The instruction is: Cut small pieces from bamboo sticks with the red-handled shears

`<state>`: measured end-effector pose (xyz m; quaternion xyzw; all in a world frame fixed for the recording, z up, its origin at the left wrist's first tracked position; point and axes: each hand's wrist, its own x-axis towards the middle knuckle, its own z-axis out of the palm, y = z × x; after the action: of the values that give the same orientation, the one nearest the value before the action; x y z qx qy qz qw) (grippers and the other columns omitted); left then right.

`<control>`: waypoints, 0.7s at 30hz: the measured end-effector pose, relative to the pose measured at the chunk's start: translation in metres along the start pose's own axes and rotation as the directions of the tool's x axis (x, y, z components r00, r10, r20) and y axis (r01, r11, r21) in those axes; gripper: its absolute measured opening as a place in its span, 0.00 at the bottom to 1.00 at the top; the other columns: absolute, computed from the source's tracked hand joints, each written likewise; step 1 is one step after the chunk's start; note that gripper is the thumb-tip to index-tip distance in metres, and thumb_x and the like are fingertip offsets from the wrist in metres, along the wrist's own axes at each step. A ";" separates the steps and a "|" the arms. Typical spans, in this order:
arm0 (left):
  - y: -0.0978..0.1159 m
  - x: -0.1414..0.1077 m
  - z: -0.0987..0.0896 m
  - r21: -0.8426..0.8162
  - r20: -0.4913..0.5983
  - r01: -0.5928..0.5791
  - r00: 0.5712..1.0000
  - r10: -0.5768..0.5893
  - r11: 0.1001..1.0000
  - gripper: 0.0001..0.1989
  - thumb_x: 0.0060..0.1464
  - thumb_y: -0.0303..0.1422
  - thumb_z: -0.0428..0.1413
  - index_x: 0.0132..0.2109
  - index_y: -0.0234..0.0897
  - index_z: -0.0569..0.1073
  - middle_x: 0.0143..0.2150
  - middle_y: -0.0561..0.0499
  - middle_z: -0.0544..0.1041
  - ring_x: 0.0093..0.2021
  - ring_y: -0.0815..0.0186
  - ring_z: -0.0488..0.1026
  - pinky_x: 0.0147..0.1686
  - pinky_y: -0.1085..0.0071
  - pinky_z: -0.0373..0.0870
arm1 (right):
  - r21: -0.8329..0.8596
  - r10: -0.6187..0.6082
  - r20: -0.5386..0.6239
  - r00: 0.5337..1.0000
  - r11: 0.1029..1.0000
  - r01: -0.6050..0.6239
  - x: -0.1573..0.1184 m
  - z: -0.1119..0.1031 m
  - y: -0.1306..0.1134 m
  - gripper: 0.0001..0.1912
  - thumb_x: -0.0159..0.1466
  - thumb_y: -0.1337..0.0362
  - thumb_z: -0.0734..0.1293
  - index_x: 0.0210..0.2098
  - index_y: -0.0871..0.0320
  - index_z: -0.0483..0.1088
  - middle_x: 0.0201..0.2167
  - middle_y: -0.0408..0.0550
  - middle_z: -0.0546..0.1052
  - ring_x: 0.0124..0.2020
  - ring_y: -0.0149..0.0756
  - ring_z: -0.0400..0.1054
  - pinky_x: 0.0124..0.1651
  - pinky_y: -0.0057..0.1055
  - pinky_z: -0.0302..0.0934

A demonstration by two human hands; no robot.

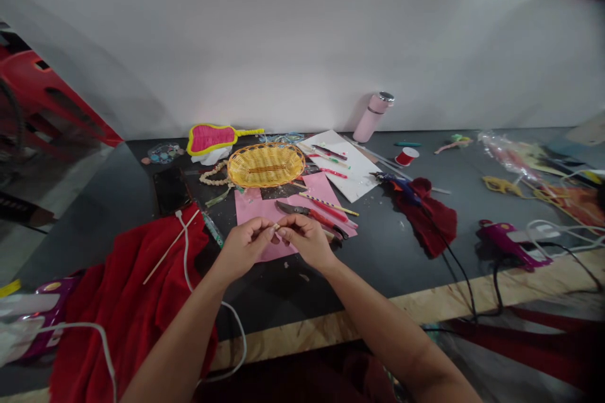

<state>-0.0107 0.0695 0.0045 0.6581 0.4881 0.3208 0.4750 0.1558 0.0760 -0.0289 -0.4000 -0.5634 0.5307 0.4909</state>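
My left hand (pixel 246 243) and my right hand (pixel 305 239) meet above a pink sheet (pixel 269 209) on the dark table. Thumbs and forefingers of both are pinched around one tiny pale piece (pixel 276 227), too small to name. Just beyond my right hand lie pruning shears (pixel 314 214) with red handles. A striped pencil (pixel 328 203) rests behind them. Farther back stands a yellow woven basket (pixel 266 165), and some pale crumbs are scattered around it.
A red cloth (pixel 127 289) and a phone (pixel 171 191) lie at left. Behind are a pink-and-yellow paddle shape (pixel 212 140), white paper (pixel 352 170) and a pink bottle (pixel 373 117). To the right are a thread spool (pixel 406 156), a glue gun (pixel 401 190) on red cloth and a purple power strip (pixel 513 245).
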 end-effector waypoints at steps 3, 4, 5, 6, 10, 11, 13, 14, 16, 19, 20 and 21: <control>0.000 0.000 -0.001 -0.008 -0.010 -0.002 1.000 0.002 1.000 0.13 0.57 0.39 0.50 0.38 0.36 0.74 0.33 0.50 0.79 0.29 0.68 0.72 0.28 0.75 0.65 | 0.008 -0.013 0.006 1.000 1.000 0.013 -0.001 0.000 0.000 0.10 0.58 0.57 0.68 0.33 0.57 0.72 0.25 0.42 0.73 0.22 0.27 0.64 0.27 0.26 0.62; 0.000 0.000 -0.001 -0.009 -0.009 -0.005 1.000 0.005 1.000 0.12 0.57 0.39 0.50 0.38 0.36 0.74 0.33 0.50 0.79 0.29 0.69 0.72 0.29 0.75 0.65 | 0.004 -0.015 0.007 1.000 1.000 0.014 -0.001 0.001 0.000 0.09 0.58 0.58 0.68 0.33 0.57 0.73 0.24 0.42 0.73 0.22 0.27 0.64 0.27 0.26 0.62; 0.000 0.000 -0.001 -0.008 -0.007 -0.008 1.000 0.008 1.000 0.12 0.57 0.38 0.50 0.38 0.36 0.74 0.33 0.50 0.79 0.29 0.69 0.72 0.29 0.75 0.66 | -0.001 -0.013 0.010 1.000 1.000 0.013 -0.001 0.001 0.000 0.09 0.59 0.58 0.68 0.33 0.57 0.73 0.24 0.42 0.73 0.22 0.27 0.64 0.26 0.26 0.61; 0.000 0.000 -0.001 -0.007 -0.005 -0.011 1.000 0.011 1.000 0.12 0.57 0.38 0.50 0.38 0.36 0.74 0.33 0.51 0.79 0.30 0.69 0.72 0.29 0.76 0.66 | -0.004 -0.010 0.011 1.000 1.000 0.010 -0.001 0.001 0.000 0.08 0.59 0.59 0.68 0.32 0.58 0.73 0.24 0.42 0.73 0.22 0.27 0.64 0.26 0.26 0.61; -0.001 0.001 0.001 0.001 -0.002 -0.020 1.000 0.020 1.000 0.12 0.57 0.38 0.50 0.38 0.36 0.74 0.33 0.51 0.79 0.30 0.69 0.72 0.30 0.76 0.65 | -0.012 -0.006 0.007 1.000 1.000 0.006 -0.001 0.001 0.002 0.09 0.59 0.58 0.68 0.32 0.58 0.72 0.23 0.42 0.73 0.22 0.27 0.64 0.27 0.26 0.61; -0.002 0.001 0.001 -0.001 -0.004 -0.020 1.000 0.020 1.000 0.12 0.57 0.39 0.50 0.38 0.36 0.74 0.32 0.50 0.78 0.29 0.69 0.71 0.29 0.76 0.65 | -0.016 -0.007 0.004 1.000 1.000 0.007 -0.001 0.001 0.002 0.09 0.59 0.58 0.68 0.32 0.58 0.72 0.24 0.42 0.73 0.22 0.27 0.64 0.27 0.26 0.61; -0.004 0.002 0.002 -0.015 -0.015 -0.011 1.000 0.011 1.000 0.14 0.57 0.40 0.50 0.39 0.36 0.74 0.32 0.50 0.78 0.27 0.69 0.70 0.27 0.76 0.65 | -0.033 -0.008 -0.009 1.000 0.999 0.007 -0.001 0.001 0.004 0.09 0.59 0.57 0.67 0.32 0.57 0.72 0.24 0.42 0.73 0.22 0.28 0.64 0.26 0.26 0.61; -0.005 0.002 0.002 -0.022 -0.022 -0.003 1.000 0.002 1.000 0.14 0.57 0.41 0.50 0.39 0.36 0.75 0.32 0.50 0.78 0.26 0.69 0.70 0.26 0.76 0.65 | -0.048 -0.009 -0.017 1.000 0.999 0.008 -0.001 0.001 0.004 0.09 0.59 0.57 0.67 0.32 0.57 0.72 0.24 0.42 0.73 0.22 0.28 0.63 0.26 0.26 0.60; -0.007 0.002 0.002 -0.029 -0.036 0.014 0.999 -0.015 0.999 0.15 0.56 0.42 0.51 0.39 0.36 0.75 0.31 0.50 0.78 0.24 0.70 0.68 0.24 0.76 0.64 | -0.091 -0.023 -0.035 0.999 0.996 0.020 -0.001 0.000 0.005 0.09 0.60 0.57 0.67 0.32 0.57 0.72 0.24 0.42 0.72 0.22 0.28 0.63 0.26 0.26 0.60; -0.008 0.001 0.002 -0.006 -0.055 0.021 0.998 -0.021 1.000 0.15 0.56 0.43 0.51 0.38 0.36 0.76 0.31 0.50 0.79 0.23 0.70 0.69 0.25 0.76 0.65 | -0.152 -0.054 -0.047 0.997 0.987 0.046 -0.002 0.000 0.005 0.08 0.60 0.58 0.67 0.32 0.56 0.72 0.25 0.42 0.73 0.24 0.29 0.63 0.28 0.27 0.59; -0.008 0.002 0.003 0.001 -0.061 0.018 0.998 -0.018 1.000 0.15 0.56 0.43 0.51 0.38 0.37 0.76 0.31 0.50 0.79 0.25 0.69 0.70 0.26 0.75 0.66 | -0.160 -0.055 -0.044 0.998 0.986 0.047 -0.002 0.000 0.005 0.08 0.60 0.58 0.67 0.32 0.56 0.72 0.25 0.42 0.73 0.24 0.29 0.63 0.28 0.27 0.59; -0.008 0.002 0.003 0.005 -0.066 0.014 0.998 -0.013 1.000 0.15 0.56 0.42 0.52 0.37 0.37 0.76 0.32 0.50 0.79 0.27 0.68 0.72 0.28 0.75 0.67 | -0.158 -0.049 -0.037 0.998 0.986 0.042 -0.002 0.000 0.004 0.08 0.60 0.58 0.66 0.32 0.56 0.72 0.25 0.42 0.73 0.24 0.29 0.63 0.29 0.27 0.60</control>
<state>-0.0105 0.0707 -0.0037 0.6452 0.5088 0.3377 0.4592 0.1554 0.0748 -0.0332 -0.4352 -0.6025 0.4650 0.4810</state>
